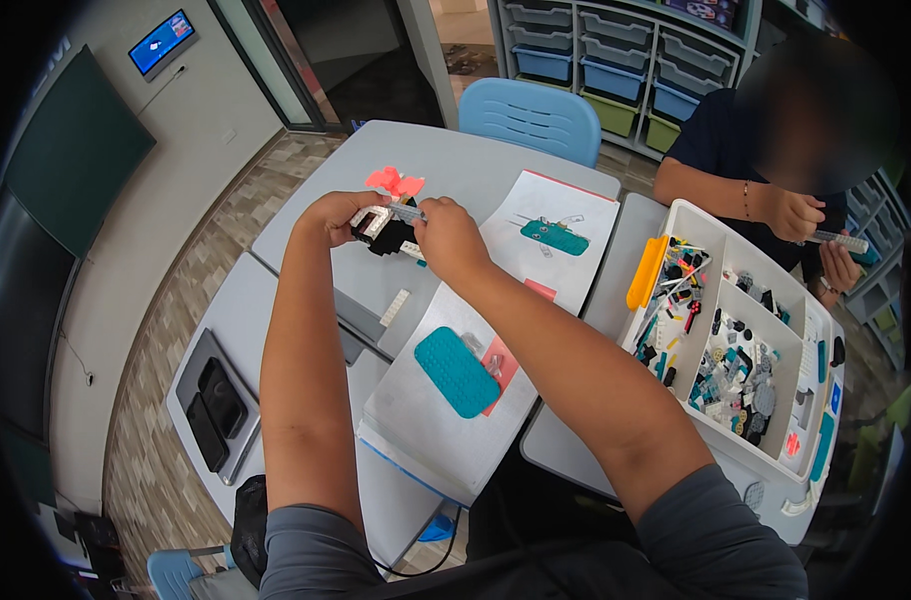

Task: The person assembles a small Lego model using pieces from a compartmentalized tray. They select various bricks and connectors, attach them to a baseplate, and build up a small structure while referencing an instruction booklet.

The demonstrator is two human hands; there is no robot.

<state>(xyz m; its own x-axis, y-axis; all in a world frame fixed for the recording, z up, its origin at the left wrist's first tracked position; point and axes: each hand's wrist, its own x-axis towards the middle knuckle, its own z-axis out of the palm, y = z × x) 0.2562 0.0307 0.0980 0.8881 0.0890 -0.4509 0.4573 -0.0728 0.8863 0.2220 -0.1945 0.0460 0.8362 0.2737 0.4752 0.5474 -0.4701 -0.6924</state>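
A small building-brick model [384, 234] in black and white is held above the table between my two hands. My left hand [334, 214] is closed on its left side, with the fingertips at a white frame-shaped piece [373, 222]. My right hand [452, 238] pinches at its right side, where a grey beam [408, 212] meets the fingertips. Coral-red pieces [396, 182] show just beyond the model; whether they are joined to it I cannot tell. Nearer me, a white studded strip [396, 307] lies on the table.
An open instruction booklet [416, 425] with teal pictures lies under my right forearm. To the right stands a white sorting tray [714, 300] of loose bricks, with a yellow-orange piece [647, 272] at its edge. Phones [216, 405] rest at left. Another person's hands [811, 230] hold a grey piece.
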